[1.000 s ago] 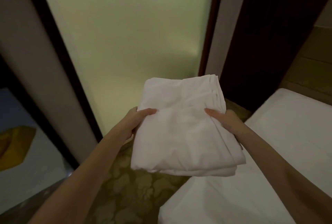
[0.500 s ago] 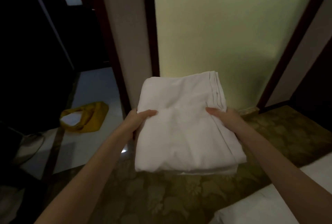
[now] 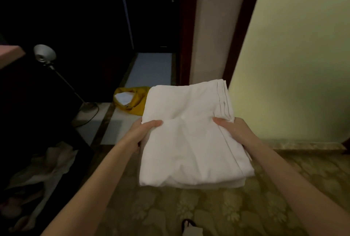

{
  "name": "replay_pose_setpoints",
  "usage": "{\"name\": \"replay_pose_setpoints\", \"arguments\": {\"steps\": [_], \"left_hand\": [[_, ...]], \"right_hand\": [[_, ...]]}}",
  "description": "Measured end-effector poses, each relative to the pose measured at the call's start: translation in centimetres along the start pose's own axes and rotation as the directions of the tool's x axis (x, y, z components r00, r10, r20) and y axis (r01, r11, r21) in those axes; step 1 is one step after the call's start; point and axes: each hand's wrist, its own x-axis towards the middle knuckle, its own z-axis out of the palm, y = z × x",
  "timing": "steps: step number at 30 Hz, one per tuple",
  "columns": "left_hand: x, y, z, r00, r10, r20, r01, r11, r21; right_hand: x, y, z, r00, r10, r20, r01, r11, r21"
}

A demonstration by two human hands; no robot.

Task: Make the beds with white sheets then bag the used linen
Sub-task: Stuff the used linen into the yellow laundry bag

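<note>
Patterned green-gold carpet (image 3: 217,211) covers the floor, w/ a frosted glass panel (image 3: 295,50) at right and a dark hallway behind. Both hands hold a folded white sheet (image 3: 189,141) in the air, approx. in the centre of the view. Left hand (image 3: 141,131) grips its left edge, thumb on top, other fingers hidden under the cloth. Right hand (image 3: 234,130) grips the right edge the same way. Yellow bag (image 3: 132,101) w/ something white inside lies on the pale floor beyond the sheet, near a floor lamp (image 3: 45,56).
</note>
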Motion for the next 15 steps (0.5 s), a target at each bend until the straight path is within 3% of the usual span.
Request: {"name": "replay_pose_setpoints", "arguments": {"steps": [15], "left_hand": [[10.8,-0.8,-11.3,0.937,-0.096,-0.337,0.02,0.974,-0.224]], "right_hand": [[15.4,-9.3,14.9,0.924,-0.036,0.381,0.075,0.993,-0.088]]}}
